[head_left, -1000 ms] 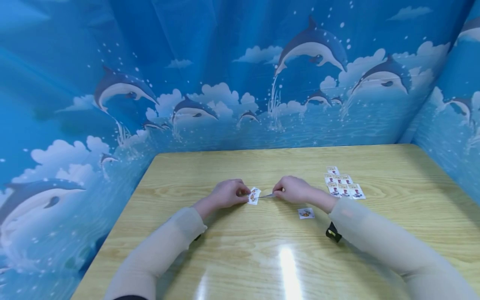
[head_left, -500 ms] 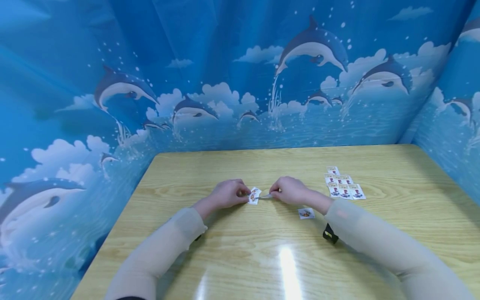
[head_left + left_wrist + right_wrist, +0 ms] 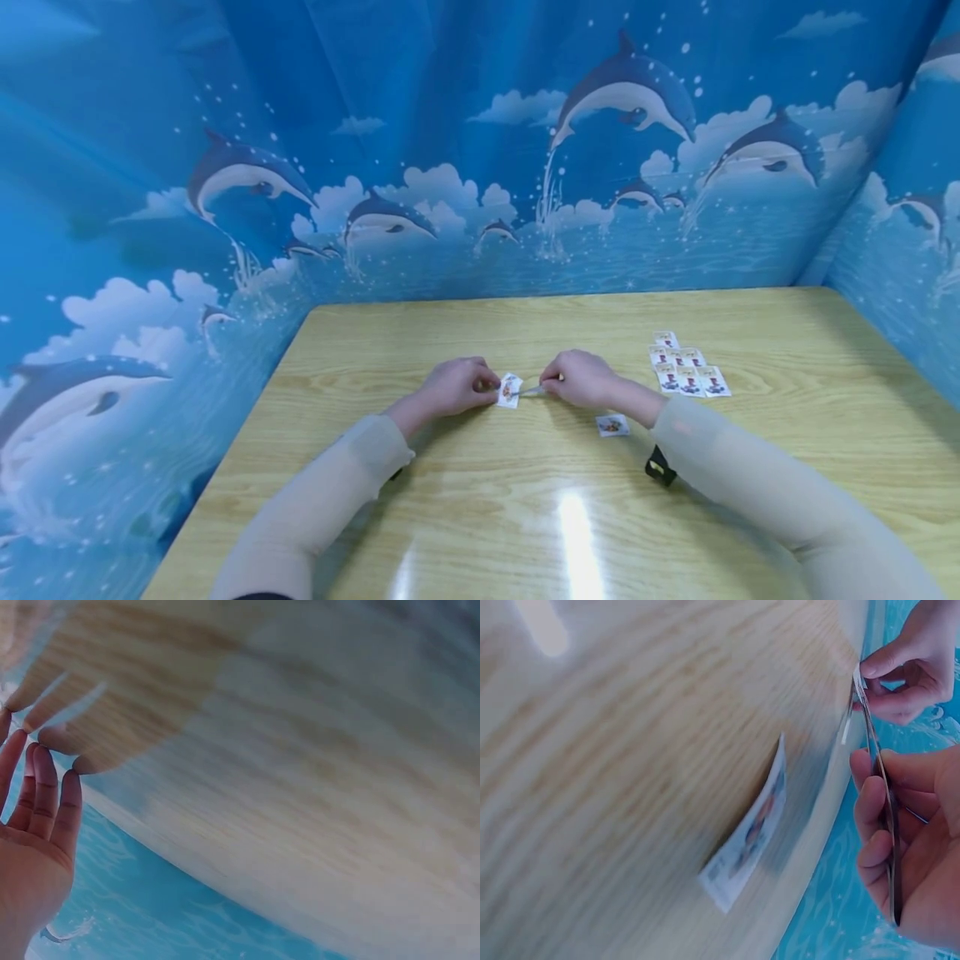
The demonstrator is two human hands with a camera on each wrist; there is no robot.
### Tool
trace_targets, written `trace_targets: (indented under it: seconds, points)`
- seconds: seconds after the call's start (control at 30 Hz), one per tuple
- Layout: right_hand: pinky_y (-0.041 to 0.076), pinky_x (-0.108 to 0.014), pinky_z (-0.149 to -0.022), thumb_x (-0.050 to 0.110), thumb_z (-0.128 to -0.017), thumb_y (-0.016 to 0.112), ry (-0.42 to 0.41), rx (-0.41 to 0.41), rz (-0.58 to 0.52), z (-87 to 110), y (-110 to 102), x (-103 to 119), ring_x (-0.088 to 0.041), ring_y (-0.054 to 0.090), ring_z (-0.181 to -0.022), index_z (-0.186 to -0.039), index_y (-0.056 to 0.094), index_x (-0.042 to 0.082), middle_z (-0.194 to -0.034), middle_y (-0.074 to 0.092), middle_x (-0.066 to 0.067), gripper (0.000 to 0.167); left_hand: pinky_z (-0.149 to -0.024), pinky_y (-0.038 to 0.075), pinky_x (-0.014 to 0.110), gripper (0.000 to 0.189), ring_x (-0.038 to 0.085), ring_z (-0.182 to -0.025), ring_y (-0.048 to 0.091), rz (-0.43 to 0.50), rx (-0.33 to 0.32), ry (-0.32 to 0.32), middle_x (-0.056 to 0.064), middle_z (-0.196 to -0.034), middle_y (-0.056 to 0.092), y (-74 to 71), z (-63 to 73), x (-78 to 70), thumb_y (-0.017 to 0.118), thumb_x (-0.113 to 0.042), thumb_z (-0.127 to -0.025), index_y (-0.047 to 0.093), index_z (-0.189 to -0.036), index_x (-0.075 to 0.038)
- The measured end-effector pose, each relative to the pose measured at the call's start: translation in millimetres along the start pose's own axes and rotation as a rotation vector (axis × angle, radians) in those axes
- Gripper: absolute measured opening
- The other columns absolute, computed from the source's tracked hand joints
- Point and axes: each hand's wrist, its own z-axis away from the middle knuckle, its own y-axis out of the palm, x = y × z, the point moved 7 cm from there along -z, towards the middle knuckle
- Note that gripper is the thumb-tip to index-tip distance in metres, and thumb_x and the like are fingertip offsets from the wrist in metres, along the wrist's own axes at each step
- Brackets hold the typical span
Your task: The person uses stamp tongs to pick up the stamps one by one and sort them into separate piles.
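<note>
My left hand (image 3: 459, 387) pinches the left edge of a small white paper square (image 3: 508, 390) with a colourful cartoon print, close over the table. In my right hand (image 3: 583, 378) is a pair of slim metal tweezers (image 3: 889, 806), gripped along its length between thumb and fingers. The tweezers' tips point left and meet the paper's right part. In the right wrist view the paper (image 3: 859, 677) shows almost edge-on by the left thumb. Fingertips of the left hand (image 3: 37, 825) meet their reflection on the table in the left wrist view.
A second printed paper square (image 3: 612, 426) lies below my right wrist; its ends curl up in the right wrist view. Several similar squares (image 3: 687, 381) lie grouped in rows at the right of the wooden table (image 3: 420, 533). A blue dolphin curtain (image 3: 465, 167) stands behind.
My right hand has shifted slightly left with the tweezers. The pinched paper looked bent and notched at its top before and now appears more even. My left hand has stayed in place.
</note>
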Motion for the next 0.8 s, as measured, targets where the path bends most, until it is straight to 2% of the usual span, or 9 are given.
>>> trace_targets:
  seconds: [0.13, 0.27, 0.37, 0.57, 0.67, 0.8]
  points:
    - [0.045, -0.033, -0.065, 0.011, -0.093, 0.063, 0.026, 0.001, -0.036, 5.5, -6, -8, -0.012, 0.053, -0.065, -0.096, 0.077, 0.009, -0.088, 0.071, 0.000, 0.014, -0.071, 0.047, 0.026, 0.022, 0.008, -0.078, 0.057, 0.037, 0.012, 0.004, -0.008, -0.089, 0.062, -1.0, -2.1, 2.2, 0.072, -0.027, -0.089, 0.074, -0.107, -0.015]
    - [0.043, -0.032, -0.064, 0.011, -0.093, 0.063, 0.035, 0.008, -0.036, 12.8, -13, -16, -0.011, 0.052, -0.065, -0.095, 0.077, 0.009, -0.085, 0.070, 0.002, 0.014, -0.072, 0.048, 0.025, 0.021, 0.006, -0.079, 0.057, 0.082, 0.031, 0.002, -0.007, -0.091, 0.063, -2.3, -3.8, 0.0, 0.071, -0.026, -0.090, 0.074, -0.108, -0.016]
    - [0.046, -0.034, -0.067, 0.011, -0.092, 0.063, 0.012, 0.027, -0.025, 17.9, -17, -20, -0.010, 0.056, -0.069, -0.093, 0.077, 0.008, -0.082, 0.070, 0.004, 0.014, -0.070, 0.048, 0.025, 0.021, 0.006, -0.077, 0.057, 0.092, 0.035, 0.045, -0.007, -0.094, 0.063, -3.1, -5.1, -8.1, 0.070, -0.026, -0.091, 0.074, -0.109, -0.016]
    - [0.051, -0.035, -0.071, 0.010, -0.091, 0.067, -0.076, 0.072, 0.003, 24.7, -18, -21, -0.008, 0.060, -0.072, -0.091, 0.078, 0.009, -0.083, 0.071, 0.004, 0.012, -0.073, 0.047, 0.024, 0.018, 0.006, -0.080, 0.058, 0.073, 0.013, 0.192, -0.005, -0.094, 0.064, -3.2, -8.0, -31.0, 0.067, -0.022, -0.093, 0.075, -0.108, -0.014]
    - [0.050, -0.034, -0.070, 0.011, -0.091, 0.067, -0.094, 0.090, 0.018, 25.8, -17, -21, -0.007, 0.060, -0.072, -0.091, 0.078, 0.010, -0.083, 0.071, 0.005, 0.011, -0.074, 0.047, 0.022, 0.018, 0.005, -0.081, 0.058, 0.047, 0.039, 0.209, -0.005, -0.095, 0.064, 1.4, -11.2, -37.5, 0.067, -0.023, -0.094, 0.075, -0.108, -0.015]
    - [0.048, -0.032, -0.067, 0.011, -0.091, 0.067, -0.093, 0.100, 0.018, 25.4, -16, -21, -0.006, 0.055, -0.066, -0.090, 0.078, 0.010, -0.077, 0.069, 0.006, 0.012, -0.072, 0.046, 0.021, 0.018, 0.004, -0.079, 0.056, 0.025, 0.080, 0.200, -0.006, -0.095, 0.062, 7.0, -16.2, -42.7, 0.066, -0.023, -0.094, 0.075, -0.109, -0.017]
